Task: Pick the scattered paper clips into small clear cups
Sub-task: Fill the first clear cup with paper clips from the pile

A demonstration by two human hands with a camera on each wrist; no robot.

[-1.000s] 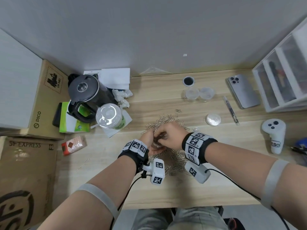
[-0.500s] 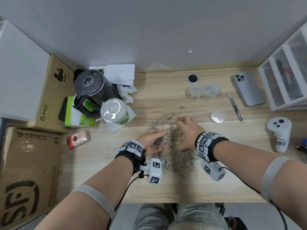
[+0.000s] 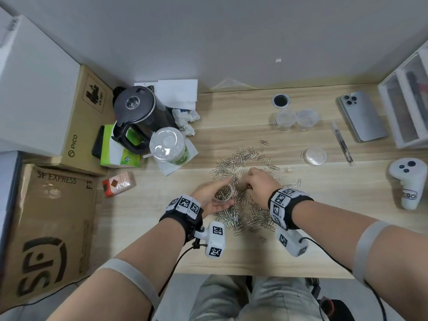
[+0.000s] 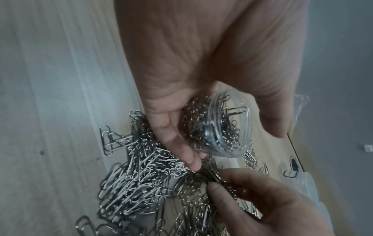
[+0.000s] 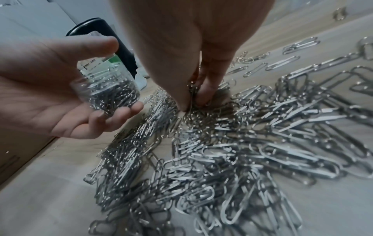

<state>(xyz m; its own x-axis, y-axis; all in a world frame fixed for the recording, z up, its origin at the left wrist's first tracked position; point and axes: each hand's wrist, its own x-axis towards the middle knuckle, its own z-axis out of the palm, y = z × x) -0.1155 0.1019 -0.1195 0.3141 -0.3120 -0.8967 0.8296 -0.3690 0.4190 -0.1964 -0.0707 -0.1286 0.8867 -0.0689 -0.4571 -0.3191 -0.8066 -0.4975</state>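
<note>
Wooden desk [image 3: 231,256] taken as base; all positions given relative to the paper clip pile [image 3: 240,195] at its centre.

Left of pile: cardboard boxes [image 3: 46,218], black kettle [image 3: 136,112], lidded drink cup [image 3: 167,144] just right of the kettle, small red packet [image 3: 118,183].

Right of pile: white drawer unit [image 3: 407,105] at the desk edge, phone [image 3: 362,115] face down, white controller [image 3: 408,181], pen [image 3: 342,140].

Behind pile, to the right: two empty clear cups [image 3: 295,119] set side by side, a round clear lid [image 3: 315,156] nearer the pile.

Left hand [image 3: 209,196] is positioned over the pile's left part, fingers and thumb curled round a small clear cup [image 4: 220,126]. Cup is held tilted, mouth toward the right hand, and is well filled with clips.

Right hand [image 3: 260,184] is lowered onto the pile's middle, just beside the cup. A bunch of clips [image 5: 190,95] is pinched between thumb and fingertips [image 5: 182,102], with the tips touching the pile.

Loose clips are spread on the desk all around, with a few strays toward the lid.
</note>
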